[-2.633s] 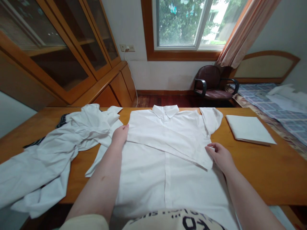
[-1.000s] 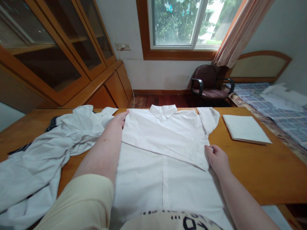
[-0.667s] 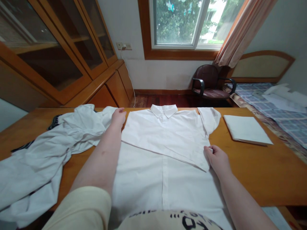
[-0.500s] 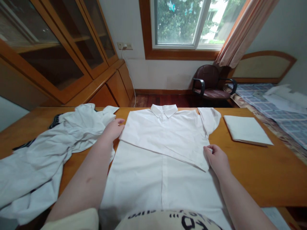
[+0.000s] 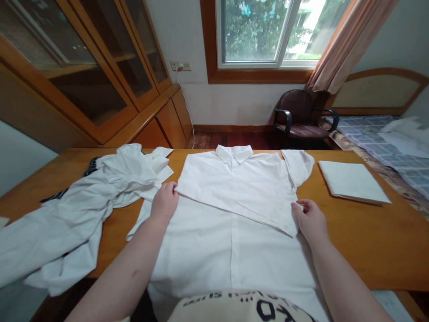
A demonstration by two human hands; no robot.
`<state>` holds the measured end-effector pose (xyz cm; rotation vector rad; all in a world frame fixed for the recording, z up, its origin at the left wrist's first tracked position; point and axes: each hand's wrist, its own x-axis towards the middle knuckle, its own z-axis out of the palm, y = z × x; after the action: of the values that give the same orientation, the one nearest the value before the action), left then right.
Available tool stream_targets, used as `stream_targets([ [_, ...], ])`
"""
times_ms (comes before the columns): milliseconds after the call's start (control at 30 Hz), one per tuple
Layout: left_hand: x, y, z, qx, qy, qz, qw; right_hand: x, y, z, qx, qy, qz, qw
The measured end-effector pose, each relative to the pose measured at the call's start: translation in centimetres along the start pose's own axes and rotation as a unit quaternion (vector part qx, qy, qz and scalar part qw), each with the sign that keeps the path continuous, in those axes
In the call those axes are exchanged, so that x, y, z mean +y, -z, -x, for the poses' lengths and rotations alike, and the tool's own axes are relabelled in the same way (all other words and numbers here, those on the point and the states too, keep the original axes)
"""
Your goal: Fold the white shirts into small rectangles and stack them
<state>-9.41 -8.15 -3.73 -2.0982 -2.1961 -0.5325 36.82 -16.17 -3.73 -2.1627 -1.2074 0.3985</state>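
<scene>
A white short-sleeved shirt (image 5: pixel 231 232) lies flat on the wooden table (image 5: pixel 368 232), collar away from me. Its left side and sleeve are folded diagonally across the front. My left hand (image 5: pixel 164 203) rests at the left fold edge, its fingers curled and pinching the cloth. At the right side my right hand (image 5: pixel 310 221) is closed on the tip of the folded-over sleeve, beside the shirt's right edge. The right sleeve (image 5: pixel 300 165) still lies spread outward.
A crumpled pile of white clothes (image 5: pixel 83 205) covers the table's left part. A folded white cloth (image 5: pixel 351 181) lies at the right. Beyond the table stand a dark armchair (image 5: pixel 301 116), a wooden glass-door cabinet (image 5: pixel 100 76) and a bed (image 5: pixel 395 147).
My left hand slid from the shirt's shoulder near the collar back toward me along the left fold edge. My right hand stayed on the sleeve tip.
</scene>
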Motion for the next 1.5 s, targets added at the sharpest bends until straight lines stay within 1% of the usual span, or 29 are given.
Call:
stream_targets([
  [100, 0.1, 0.3, -0.1, 0.011, -0.018, -0.032, 0.999, -0.1, 0.2, 0.1, 0.02, 0.004, -0.006, 1.0],
  [200, 0.2, 0.3, -0.1, 0.019, -0.033, -0.054, 0.998, -0.2, 0.2, 0.0, 0.006, 0.006, 0.003, 1.0],
  [300, 0.0, 0.0, 0.0, -0.009, -0.053, -0.045, 0.998, -0.2, 0.2, -0.1, -0.003, 0.005, 0.016, 1.0],
  [400, -0.5, -0.2, -0.1, -0.032, -0.069, 0.005, 0.997, -0.2, 0.2, -0.1, 0.008, 0.007, 0.02, 1.0],
  [467, -0.9, -0.3, -0.2, -0.02, -0.056, 0.044, 0.997, -0.1, 0.2, -0.2, 0.007, 0.007, 0.02, 1.0],
  [567, -1.3, -0.3, -0.4, 0.001, 0.001, 0.061, 0.998, 0.0, 0.2, -0.2, -0.018, 0.001, 0.029, 0.999],
  [667, -1.4, -0.2, -0.4, -0.018, 0.036, 0.062, 0.997, 0.1, 0.1, -0.3, -0.038, 0.0, 0.031, 0.999],
  [800, -1.4, 0.0, -0.5, -0.044, 0.058, 0.078, 0.994, 0.2, 0.1, -0.3, 0.002, 0.003, 0.016, 1.0],
  [867, -1.5, -0.1, -0.6, -0.052, 0.062, 0.084, 0.993, 0.2, 0.0, -0.4, 0.007, 0.0, 0.021, 1.0],
  [1000, -1.8, -0.5, -0.8, -0.066, 0.056, 0.073, 0.994, 0.2, 0.0, -0.4, -0.006, 0.002, 0.041, 0.999],
  [1167, -2.0, -0.7, -0.9, -0.065, 0.057, 0.059, 0.995, 0.4, 0.0, -0.7, 0.028, -0.004, 0.011, 1.0],
  [1300, -1.8, -0.6, -0.8, -0.06, 0.039, 0.054, 0.996, 0.8, -0.2, -0.8, 0.006, -0.009, 0.03, 1.0],
  [1400, -1.4, -0.5, -0.8, -0.073, 0.056, 0.045, 0.995, 0.9, -0.4, -0.8, -0.012, 0.0, 0.032, 0.999],
  [1500, -1.0, -0.5, -0.9, -0.083, 0.073, 0.038, 0.993, 0.8, -0.4, -0.7, 0.004, 0.005, 0.023, 1.0],
])
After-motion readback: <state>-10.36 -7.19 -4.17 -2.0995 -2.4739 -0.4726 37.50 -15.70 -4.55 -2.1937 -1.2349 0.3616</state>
